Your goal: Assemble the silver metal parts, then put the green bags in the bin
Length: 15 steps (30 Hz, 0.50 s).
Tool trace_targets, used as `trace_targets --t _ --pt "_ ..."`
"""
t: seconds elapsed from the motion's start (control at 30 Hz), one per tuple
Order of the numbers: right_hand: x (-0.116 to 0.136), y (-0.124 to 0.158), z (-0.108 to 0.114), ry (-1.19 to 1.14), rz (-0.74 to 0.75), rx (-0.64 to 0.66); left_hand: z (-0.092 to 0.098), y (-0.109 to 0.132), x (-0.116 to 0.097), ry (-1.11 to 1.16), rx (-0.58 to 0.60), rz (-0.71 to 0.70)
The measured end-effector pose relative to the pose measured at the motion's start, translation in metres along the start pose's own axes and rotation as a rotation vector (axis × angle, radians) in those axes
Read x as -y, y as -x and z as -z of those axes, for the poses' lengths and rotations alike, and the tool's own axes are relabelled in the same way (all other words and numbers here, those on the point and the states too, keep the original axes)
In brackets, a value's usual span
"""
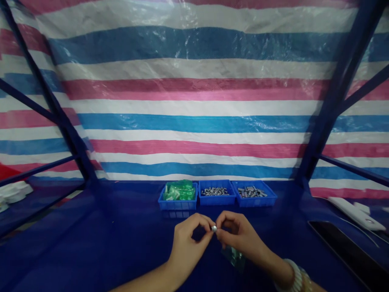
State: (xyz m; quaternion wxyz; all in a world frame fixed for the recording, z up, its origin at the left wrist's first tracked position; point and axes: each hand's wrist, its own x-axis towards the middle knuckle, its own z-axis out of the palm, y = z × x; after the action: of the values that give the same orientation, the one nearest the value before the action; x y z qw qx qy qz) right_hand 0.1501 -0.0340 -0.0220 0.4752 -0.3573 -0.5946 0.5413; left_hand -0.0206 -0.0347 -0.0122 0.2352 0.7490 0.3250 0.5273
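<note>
Between my two hands, over the dark blue table [127,243], is a small round silvery metal piece [214,228]. My left hand [194,233] pinches it from the left with thumb and forefinger. From the right, the closed fingertips of my right hand [235,231] meet the same piece; its exact kind is too small to make out. Below my right hand lies a clear greenish plastic bag [235,256], partly hidden by that hand.
At the table's back stand three blue trays: one with green plastic bags [180,190], one with small metal parts [215,191], one with metal cylinders [251,192]. A black phone-like slab [346,251] and a white power strip [357,213] lie right. Blue frame posts [326,109] flank the striped sheet.
</note>
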Motion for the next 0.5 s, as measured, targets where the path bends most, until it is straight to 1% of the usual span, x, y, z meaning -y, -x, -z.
trace_targets --t 0.07,0.1,0.2,0.27,0.3,0.37,0.4,0.43,0.5 --pt "-0.004 -0.0011 -0.0015 0.016 0.02 -0.02 -0.0005 -0.0002 0.0042 -0.07 -0.006 -0.006" --pt "-0.0054 -0.0013 -0.002 0.046 0.032 -0.039 -0.0006 -0.0002 0.0056 -0.111 -0.006 -0.037" --pt "-0.0076 -0.0013 -0.0023 0.164 0.051 -0.107 -0.0005 0.0005 0.0065 -0.182 0.009 -0.193" --pt "-0.0086 -0.0019 -0.0013 0.185 0.04 -0.115 -0.0004 0.0011 0.0054 -0.177 0.022 -0.274" --pt "-0.0091 -0.0025 -0.0003 0.166 0.031 -0.104 -0.0003 0.0012 0.0048 -0.168 0.025 -0.29" --pt "-0.0097 -0.0041 0.002 0.092 0.025 -0.072 -0.0001 0.001 0.0048 -0.15 0.01 -0.272" --pt "-0.0093 -0.0049 0.0033 0.052 0.036 -0.059 0.0001 0.0007 0.0054 -0.133 -0.008 -0.238" --pt "-0.0082 -0.0053 0.0044 0.021 0.058 -0.052 0.0003 0.0001 0.0061 -0.104 -0.026 -0.186" --pt "-0.0038 -0.005 0.006 0.011 0.139 -0.052 0.0006 -0.0012 0.0075 0.013 -0.042 -0.038"
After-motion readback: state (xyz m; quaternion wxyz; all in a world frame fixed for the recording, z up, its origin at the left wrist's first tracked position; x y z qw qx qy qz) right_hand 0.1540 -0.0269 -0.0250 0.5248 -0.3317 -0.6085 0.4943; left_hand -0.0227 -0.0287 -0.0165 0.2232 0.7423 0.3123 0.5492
